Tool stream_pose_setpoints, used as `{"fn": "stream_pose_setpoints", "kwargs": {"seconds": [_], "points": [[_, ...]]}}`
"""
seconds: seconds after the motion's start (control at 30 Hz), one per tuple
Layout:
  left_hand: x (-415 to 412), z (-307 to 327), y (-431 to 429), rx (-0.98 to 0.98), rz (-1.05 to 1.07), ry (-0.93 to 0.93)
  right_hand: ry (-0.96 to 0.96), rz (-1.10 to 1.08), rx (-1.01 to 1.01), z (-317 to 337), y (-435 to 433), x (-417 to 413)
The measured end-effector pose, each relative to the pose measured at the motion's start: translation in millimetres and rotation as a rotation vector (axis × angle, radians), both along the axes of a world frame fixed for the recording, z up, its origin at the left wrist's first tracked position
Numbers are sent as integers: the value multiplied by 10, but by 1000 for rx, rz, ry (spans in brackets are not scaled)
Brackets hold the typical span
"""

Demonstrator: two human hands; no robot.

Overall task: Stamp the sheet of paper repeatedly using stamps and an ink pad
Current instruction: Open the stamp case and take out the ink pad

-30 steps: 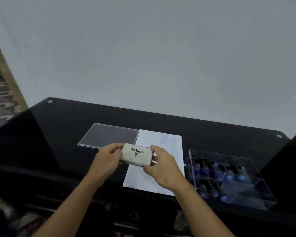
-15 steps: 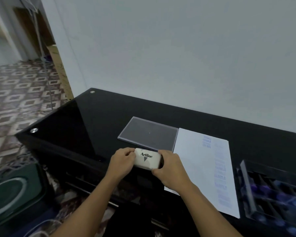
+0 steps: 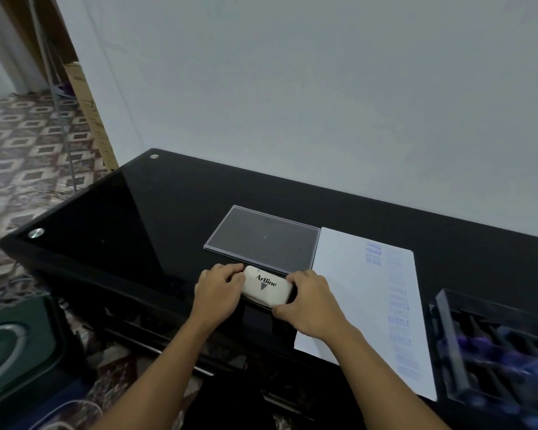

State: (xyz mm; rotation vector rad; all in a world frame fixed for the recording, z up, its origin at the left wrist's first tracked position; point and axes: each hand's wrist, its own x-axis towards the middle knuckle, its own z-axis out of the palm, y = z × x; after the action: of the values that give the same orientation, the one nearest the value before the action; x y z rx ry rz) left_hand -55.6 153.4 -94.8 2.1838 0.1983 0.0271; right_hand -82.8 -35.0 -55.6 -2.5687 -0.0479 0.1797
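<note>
both our left hand [image 3: 219, 291] and right hand [image 3: 311, 301] grasp the ends of the ink pad [image 3: 267, 286] at the table's [image 3: 112, 218] near edge; light, stiff, smooth plastic, best gripped by its short sides.

Black glass table [image 3: 112, 231], glossy top, set against a plain white wall [image 3: 323, 88]. Two round metal studs on the top: one at the near left corner [image 3: 36, 233], one at the far left corner [image 3: 154, 156]. Flat clear plastic lid [image 3: 261, 240] lies on the glass, mid-table. Left of the table: patterned floor tiles [image 3: 22, 156], brown and cream. Cardboard sheet [image 3: 90, 116] leans at the wall's edge. Pale cables [image 3: 10, 287] on the floor beside a dark green object [image 3: 16, 346]; type unclear.
</note>
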Motion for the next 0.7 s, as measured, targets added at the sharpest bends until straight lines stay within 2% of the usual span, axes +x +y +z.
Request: {"fn": "stream_pose_setpoints", "kwargs": {"seconds": [0.1,0.23,0.43,0.7], "points": [[-13,3,40,-153,22,9,23,-31,113,70,-43,19],[-39,36,41,-231,37,42,52,-124,266,183,-93,27],[-79,41,34,-226,25,16,51,-316,359,241,-45,90],[-150,68,65,-192,-21,0,51,-327,383,214,6,32]]}}
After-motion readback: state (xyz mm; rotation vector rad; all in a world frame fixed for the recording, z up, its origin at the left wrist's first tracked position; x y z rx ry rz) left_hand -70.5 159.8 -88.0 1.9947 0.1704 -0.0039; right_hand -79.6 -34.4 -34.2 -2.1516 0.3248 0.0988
